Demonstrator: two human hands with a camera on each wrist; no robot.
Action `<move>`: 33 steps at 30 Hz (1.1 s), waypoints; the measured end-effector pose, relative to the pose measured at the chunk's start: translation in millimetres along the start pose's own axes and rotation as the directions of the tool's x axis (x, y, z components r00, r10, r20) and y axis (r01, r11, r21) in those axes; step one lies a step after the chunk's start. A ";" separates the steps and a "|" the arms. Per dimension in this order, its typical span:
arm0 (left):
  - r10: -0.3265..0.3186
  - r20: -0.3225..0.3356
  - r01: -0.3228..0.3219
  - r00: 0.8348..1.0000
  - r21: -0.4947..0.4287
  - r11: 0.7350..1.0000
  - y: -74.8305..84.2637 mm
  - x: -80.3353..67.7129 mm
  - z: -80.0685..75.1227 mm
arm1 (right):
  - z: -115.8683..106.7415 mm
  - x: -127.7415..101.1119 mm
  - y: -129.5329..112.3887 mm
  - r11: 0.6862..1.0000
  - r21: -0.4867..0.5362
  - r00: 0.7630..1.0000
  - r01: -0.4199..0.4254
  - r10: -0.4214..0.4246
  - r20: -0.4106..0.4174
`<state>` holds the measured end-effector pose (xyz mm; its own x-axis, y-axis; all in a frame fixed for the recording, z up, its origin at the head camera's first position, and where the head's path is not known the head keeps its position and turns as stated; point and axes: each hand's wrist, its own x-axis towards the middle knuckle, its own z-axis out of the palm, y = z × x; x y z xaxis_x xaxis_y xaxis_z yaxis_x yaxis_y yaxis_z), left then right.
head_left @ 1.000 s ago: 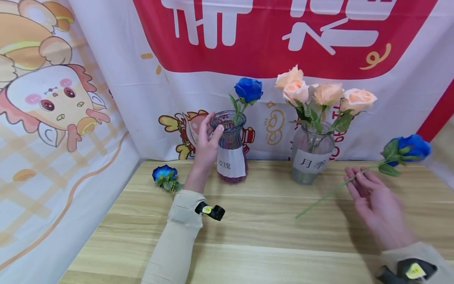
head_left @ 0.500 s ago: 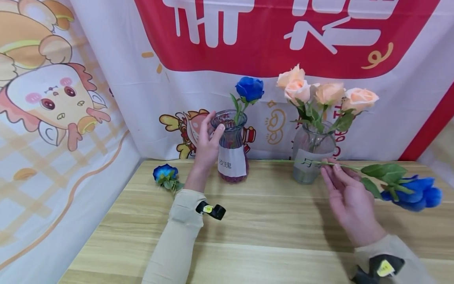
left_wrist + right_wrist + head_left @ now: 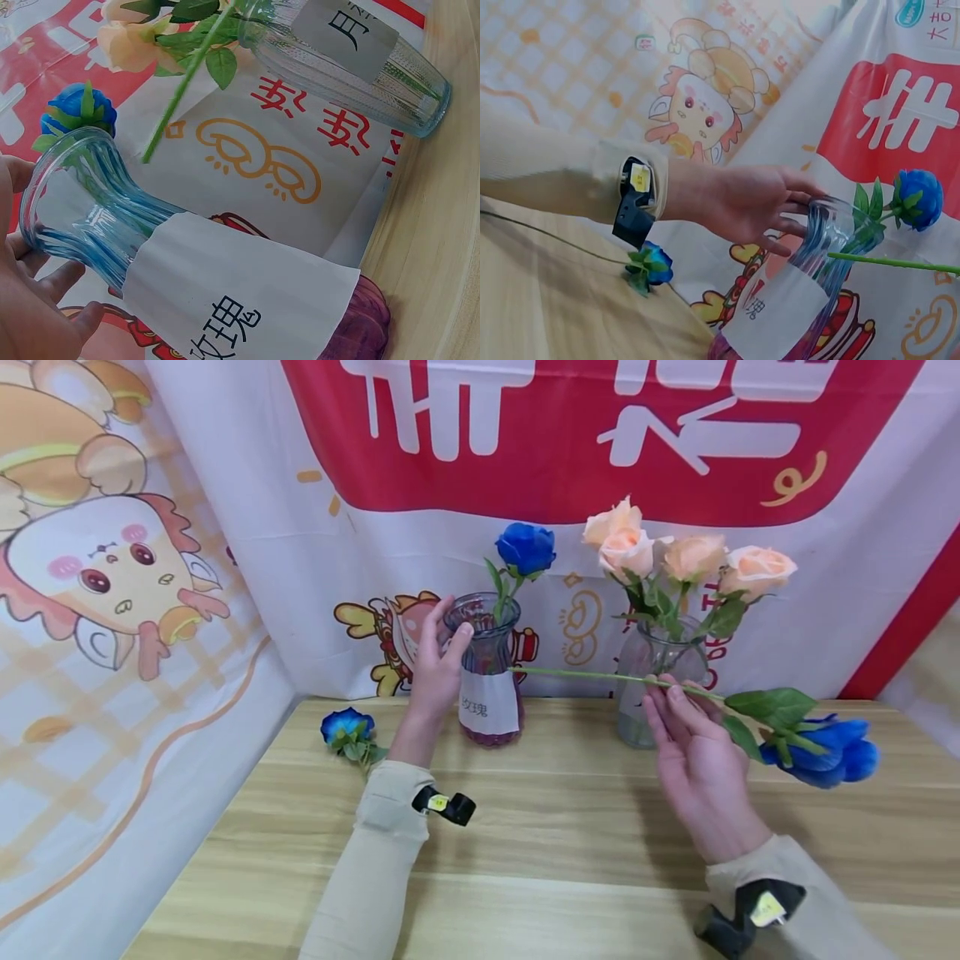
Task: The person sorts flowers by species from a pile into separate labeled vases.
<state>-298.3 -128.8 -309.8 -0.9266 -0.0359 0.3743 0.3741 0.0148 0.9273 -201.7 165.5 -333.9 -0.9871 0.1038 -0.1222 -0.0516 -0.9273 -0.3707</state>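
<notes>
In the head view, my left hand [image 3: 435, 668] holds the glass vase [image 3: 486, 653] by its rim, thumb in front and fingers at the left side. The vase has a purple base and a white paper label, and one blue rose [image 3: 527, 550] stands in it. My right hand [image 3: 701, 768] pinches the green stem of another blue rose [image 3: 825, 752]. That rose lies nearly level, its bloom to the right and its stem tip close to the vase neck. In the right wrist view, the stem [image 3: 892, 261] crosses in front of the vase [image 3: 832, 240].
A second labelled glass vase [image 3: 637, 727] with several peach roses [image 3: 693, 560] stands behind my right hand, partly hidden by it. Left of my left forearm, a blue rose [image 3: 348, 727] lies on the wooden table [image 3: 540, 852]. A printed cloth [image 3: 300, 552] hangs behind.
My right hand has moved left and turned the rose, so its stem swung from down-left to nearly level, pointing at the vase. My left hand stays on the vase.
</notes>
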 end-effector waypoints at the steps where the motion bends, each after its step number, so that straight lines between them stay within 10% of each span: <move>1: -0.002 -0.001 0.002 1.000 -0.001 1.000 0.0 -0.1 -0.1 | 2.7 0.1 1.2 1.000 -0.002 1.000 0.005 -0.005 0.004; 24: 0.006 0.009 -0.006 1.000 0.004 1.000 1.7 -0.2 -1.0 | 56.5 9.1 20.9 0.992 0.106 0.996 0.073 -0.078 0.050; 33: 0.016 0.009 -0.016 1.000 -0.001 1.000 0.3 0.0 -0.5 | 69.9 21.9 44.8 0.962 0.010 0.960 0.272 -0.272 0.058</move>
<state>-298.2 -129.3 -309.6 -0.9209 -0.0262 0.3889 0.3886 0.0145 0.9213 -236.2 101.1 -288.8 -0.9427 0.3317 0.0367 -0.3200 -0.8676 -0.3806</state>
